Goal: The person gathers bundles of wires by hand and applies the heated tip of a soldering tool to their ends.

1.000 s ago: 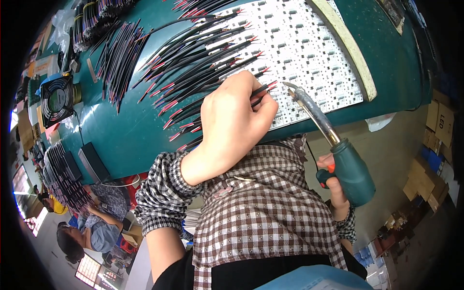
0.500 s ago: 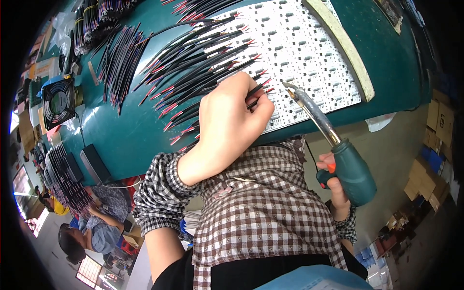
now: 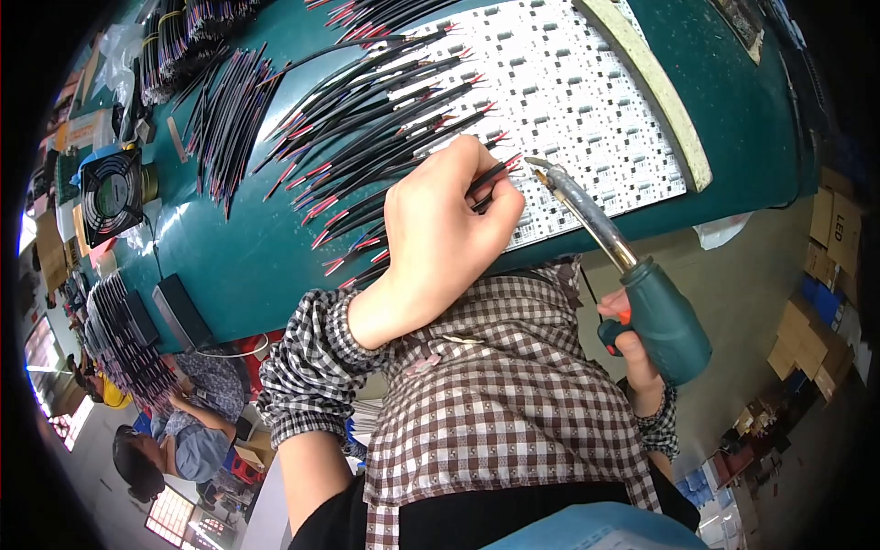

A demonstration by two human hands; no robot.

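Between thumb and fingers, my left hand point(image 3: 449, 225) pinches a black cable point(image 3: 495, 174) whose red-tipped wire ends point right. Under those ends lies a white circuit board panel point(image 3: 587, 101) covered with small dark parts. My right hand point(image 3: 634, 344) grips the green handle of a soldering gun point(image 3: 669, 316). The gun's bent tip point(image 3: 541, 168) is close to the wire ends; whether they touch I cannot tell. Rows of black cables point(image 3: 367, 137) with red ends extend from the panel's left side, some partly hidden behind my left hand.
A pale curved strip point(image 3: 655, 96) lies along the panel's right edge. Loose cables point(image 3: 234, 128) and a black fan point(image 3: 112, 194) are on the green table point(image 3: 238, 284) to the left. A co-worker point(image 3: 183, 440) sits at lower left; cardboard boxes point(image 3: 807, 330) stand at right.
My left hand has shifted slightly right with the cable. The soldering gun has moved a little left, so its tip is closer to the wire ends.
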